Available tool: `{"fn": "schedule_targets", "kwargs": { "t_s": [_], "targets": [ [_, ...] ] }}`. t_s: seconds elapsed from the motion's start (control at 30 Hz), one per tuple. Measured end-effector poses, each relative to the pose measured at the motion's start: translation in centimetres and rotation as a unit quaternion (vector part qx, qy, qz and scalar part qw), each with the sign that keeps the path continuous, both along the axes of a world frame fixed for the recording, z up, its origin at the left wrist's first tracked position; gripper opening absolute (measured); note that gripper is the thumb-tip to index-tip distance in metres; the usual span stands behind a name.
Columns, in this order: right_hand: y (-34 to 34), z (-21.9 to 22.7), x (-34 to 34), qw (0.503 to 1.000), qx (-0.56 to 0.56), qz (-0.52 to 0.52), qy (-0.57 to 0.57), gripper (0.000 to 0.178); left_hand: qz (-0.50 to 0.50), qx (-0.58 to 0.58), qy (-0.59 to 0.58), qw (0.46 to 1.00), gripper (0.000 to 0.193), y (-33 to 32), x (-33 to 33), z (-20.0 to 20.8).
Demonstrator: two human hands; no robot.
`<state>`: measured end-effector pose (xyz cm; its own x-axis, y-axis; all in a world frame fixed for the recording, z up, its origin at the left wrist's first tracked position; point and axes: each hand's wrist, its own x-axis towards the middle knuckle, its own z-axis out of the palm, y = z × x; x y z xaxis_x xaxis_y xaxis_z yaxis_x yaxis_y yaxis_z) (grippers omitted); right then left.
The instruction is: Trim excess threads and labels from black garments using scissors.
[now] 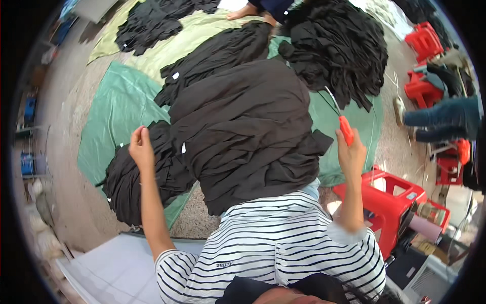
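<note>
One hand (352, 153), the right, wraps a red-handled tool (346, 130) at centre right; the left hand (142, 145) pinches at centre left, contents unclear. Dark cloth (243, 121) fills the centre; the step looks like tool work over it, the next move calling for careful tip control

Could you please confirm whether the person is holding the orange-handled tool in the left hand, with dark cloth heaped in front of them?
Not quite: the head view shows the orange-handled tool in the right hand, not the left hand. The dark cloth is indeed heaped in front, as you said.
</note>
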<state>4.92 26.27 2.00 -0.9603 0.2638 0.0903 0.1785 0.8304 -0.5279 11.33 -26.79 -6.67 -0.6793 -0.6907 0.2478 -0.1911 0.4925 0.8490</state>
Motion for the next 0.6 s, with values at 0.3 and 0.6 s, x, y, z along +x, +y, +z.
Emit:
{"fn": "schedule_targets", "kwargs": {
  "t_s": [0.3,0.6],
  "targets": [
    [2.9,-5.2,-0.9,0.956,-0.21,-0.095,-0.179,0.041,-0.366,-0.321,0.007,0.874,0.04,22.2,2.1,5.2],
    [2.9,-4.7,-1.4,0.88,-0.419,0.051,-0.219,0.058,-0.388,-0.173,-0.194,0.884,0.063,24.6,6.7,7.6]
  ]
}}
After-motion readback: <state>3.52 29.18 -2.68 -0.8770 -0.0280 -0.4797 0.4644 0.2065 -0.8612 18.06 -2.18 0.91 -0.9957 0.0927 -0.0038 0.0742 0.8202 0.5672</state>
